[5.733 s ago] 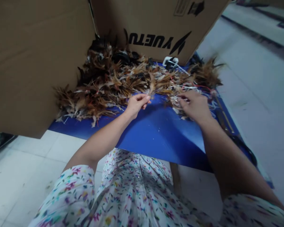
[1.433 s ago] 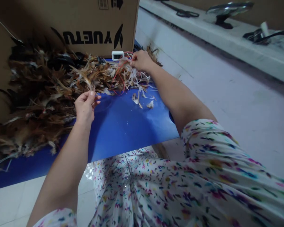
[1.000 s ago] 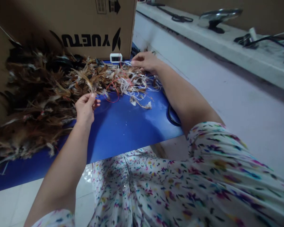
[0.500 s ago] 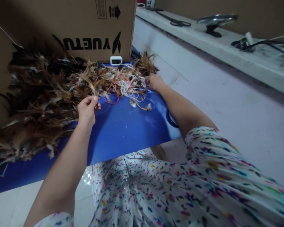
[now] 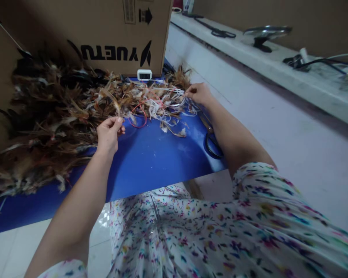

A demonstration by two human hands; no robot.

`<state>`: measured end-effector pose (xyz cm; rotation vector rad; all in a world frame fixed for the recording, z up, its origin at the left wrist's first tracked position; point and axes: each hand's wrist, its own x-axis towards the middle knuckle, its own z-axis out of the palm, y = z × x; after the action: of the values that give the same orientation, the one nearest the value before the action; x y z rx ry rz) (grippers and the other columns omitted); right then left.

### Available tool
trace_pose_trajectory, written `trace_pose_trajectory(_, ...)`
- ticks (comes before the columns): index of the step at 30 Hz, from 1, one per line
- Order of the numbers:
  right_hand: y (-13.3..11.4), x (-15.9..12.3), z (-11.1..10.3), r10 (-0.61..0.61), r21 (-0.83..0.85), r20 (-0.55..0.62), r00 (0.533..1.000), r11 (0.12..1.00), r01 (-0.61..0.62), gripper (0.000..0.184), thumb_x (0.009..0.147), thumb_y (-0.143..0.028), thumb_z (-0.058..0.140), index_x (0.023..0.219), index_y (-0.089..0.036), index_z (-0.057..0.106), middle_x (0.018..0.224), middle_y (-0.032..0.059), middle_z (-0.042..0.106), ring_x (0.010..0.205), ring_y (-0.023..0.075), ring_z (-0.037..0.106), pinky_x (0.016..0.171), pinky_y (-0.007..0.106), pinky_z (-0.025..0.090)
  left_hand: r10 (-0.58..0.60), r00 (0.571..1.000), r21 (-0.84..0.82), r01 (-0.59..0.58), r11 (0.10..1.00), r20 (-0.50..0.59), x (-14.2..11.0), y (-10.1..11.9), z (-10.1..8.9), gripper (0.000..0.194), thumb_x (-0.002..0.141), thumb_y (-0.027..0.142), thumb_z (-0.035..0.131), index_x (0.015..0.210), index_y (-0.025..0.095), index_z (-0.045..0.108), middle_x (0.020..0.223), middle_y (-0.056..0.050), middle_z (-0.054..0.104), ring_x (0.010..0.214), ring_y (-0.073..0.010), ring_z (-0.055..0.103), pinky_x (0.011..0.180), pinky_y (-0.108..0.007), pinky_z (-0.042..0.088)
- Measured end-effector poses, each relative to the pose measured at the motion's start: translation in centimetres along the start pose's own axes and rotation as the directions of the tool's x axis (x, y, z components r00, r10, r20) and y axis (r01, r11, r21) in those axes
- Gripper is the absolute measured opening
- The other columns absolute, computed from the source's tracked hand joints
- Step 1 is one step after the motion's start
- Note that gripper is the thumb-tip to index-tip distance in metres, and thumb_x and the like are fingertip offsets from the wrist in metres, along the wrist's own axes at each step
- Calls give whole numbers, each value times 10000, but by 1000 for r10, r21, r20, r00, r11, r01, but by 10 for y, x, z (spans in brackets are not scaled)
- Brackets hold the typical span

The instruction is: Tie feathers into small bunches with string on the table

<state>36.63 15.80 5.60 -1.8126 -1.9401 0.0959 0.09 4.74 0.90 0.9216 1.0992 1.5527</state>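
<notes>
My left hand (image 5: 108, 134) is closed in a pinch over the front of the blue table (image 5: 156, 158). Between thumb and forefinger it holds the base of a small brown feather bunch (image 5: 116, 105), tips pointing up and away. My right hand (image 5: 200, 94), farther right, has thumb and fingers pressed onto the ends of white strings (image 5: 176, 91). These strings run left into a loose tangle. A red string (image 5: 141, 124) loops out of that tangle. A wide heap of brown and black feathers (image 5: 61, 110) covers the left and back of the table.
Black-handled scissors (image 5: 213, 148) lie under my right forearm. A small white digital timer (image 5: 144, 75) stands before a cardboard box (image 5: 110, 23). Along the right, a white wall (image 5: 266, 119) carries a ledge (image 5: 234, 44) with another pair of scissors (image 5: 223, 33) and cables (image 5: 318, 61).
The view has swung right. My right hand went to the back by the timer, dropped to the table's right side, then lifted slightly with white strings. My left hand kept the feather bunch.
</notes>
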Motion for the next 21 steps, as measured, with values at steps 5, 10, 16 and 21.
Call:
trace_pose_trajectory(5, -20, -1, -18, 83, 369, -83, 993, 928, -47, 140, 803, -63, 691, 719, -173, 673, 641, -2, 661, 618, 108, 510, 676, 290, 446, 6, 1000, 12, -6, 1000, 13, 1, -1, -1, 201, 711, 225, 810, 669, 149, 629, 584, 40, 604, 436, -43, 519, 420, -149, 426)
trace_pose_trajectory(10, -40, -8, -31, 191, 666, 17, 981, 730, -154, 226, 845, -30, 667, 672, -166, 620, 520, -51, 580, 507, 90, 504, 601, 285, 443, 17, 999, 19, -17, 1000, 32, 1, -3, -2, 205, 709, 242, 812, 684, 151, 630, 604, 36, 615, 445, -42, 522, 431, -149, 429)
trace_pose_trajectory(16, -49, -15, -40, 172, 658, 76, 982, 732, -179, 250, 864, -35, 682, 662, -157, 601, 492, -60, 583, 499, 60, 488, 582, 239, 419, 23, 999, 13, -24, 1000, 42, 1, -4, -2, 188, 713, 230, 802, 682, 151, 634, 605, 32, 615, 440, -44, 519, 426, -151, 423)
trace_pose_trajectory(21, -54, -17, -44, 125, 627, 91, 988, 764, -155, 256, 861, -50, 703, 655, -158, 596, 454, -71, 526, 501, 64, 454, 581, 245, 397, 13, 999, 16, -13, 1000, 39, 1, -4, -2, 188, 698, 236, 811, 683, 153, 644, 601, 31, 620, 442, -47, 522, 426, -153, 434)
